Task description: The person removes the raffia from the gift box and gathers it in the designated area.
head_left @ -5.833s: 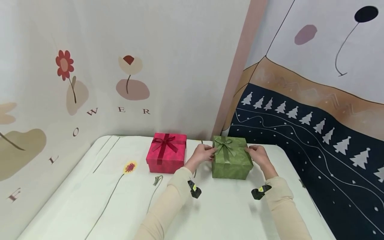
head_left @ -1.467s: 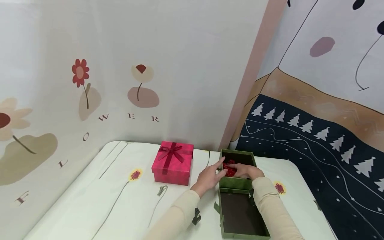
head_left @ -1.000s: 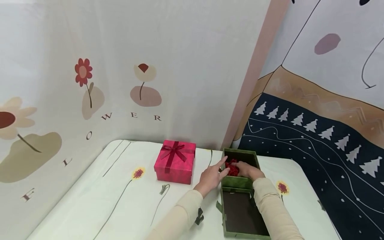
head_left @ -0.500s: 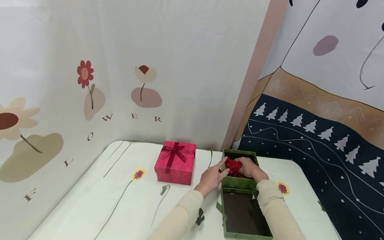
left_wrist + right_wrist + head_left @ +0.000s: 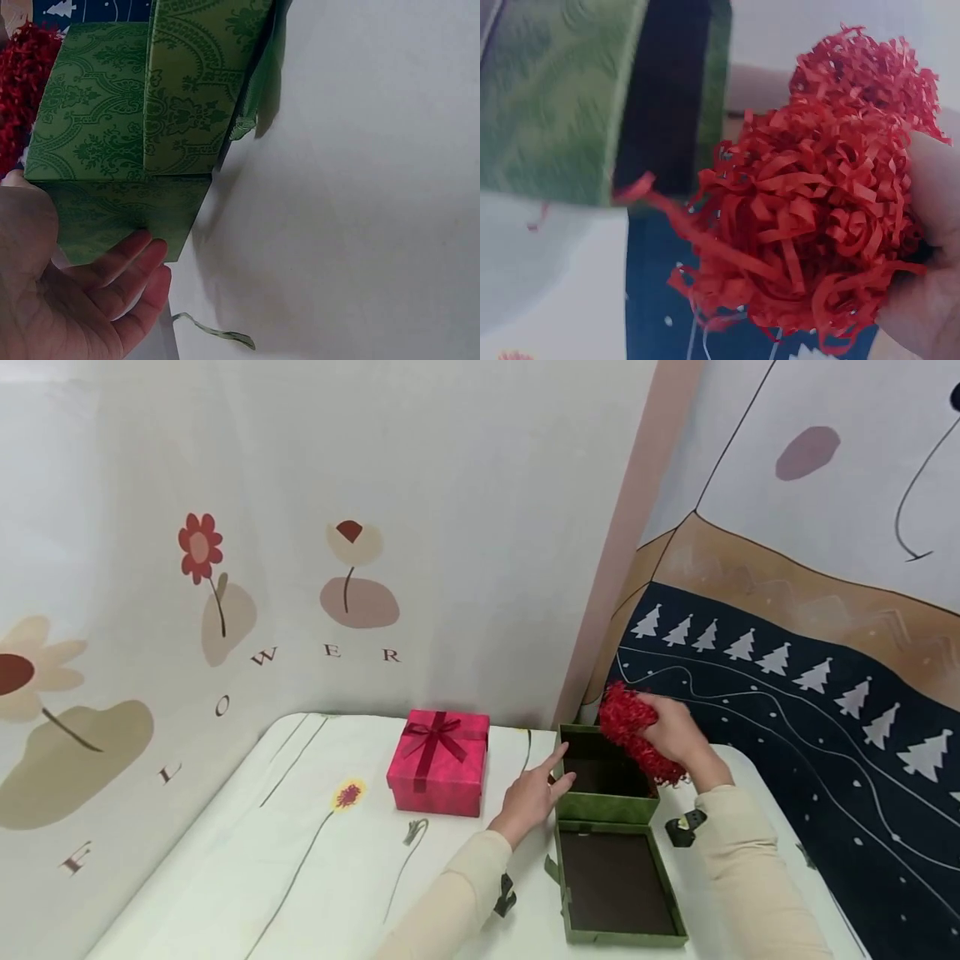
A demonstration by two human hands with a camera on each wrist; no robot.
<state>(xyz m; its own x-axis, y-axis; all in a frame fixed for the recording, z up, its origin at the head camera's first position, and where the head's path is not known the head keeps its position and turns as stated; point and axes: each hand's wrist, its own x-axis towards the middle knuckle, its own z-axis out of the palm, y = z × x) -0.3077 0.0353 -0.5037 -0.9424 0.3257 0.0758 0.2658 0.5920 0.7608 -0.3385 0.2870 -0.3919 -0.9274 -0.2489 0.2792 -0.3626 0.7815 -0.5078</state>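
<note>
My right hand grips a big clump of red crinkle-cut shredded paper, held up over the right side of the green gift box. In the right wrist view, loose strips of the shredded paper trail toward the box's rim. My left hand holds the box's left wall, its thumb and index finger over the rim. In the left wrist view, its other fingers lie against the patterned outer wall. The box's dark inside shows, and its lid lies flipped back toward me, inside up.
A red gift box with a dark red bow stands closed to the left. A green ribbon lies near the left hand. The white flower-print tablecloth meets a printed curtain behind.
The closed green box has been opened, its lid laid toward me. My right hand has lifted the red shredded paper from inside, up and to the right. My left hand stays at the box.
</note>
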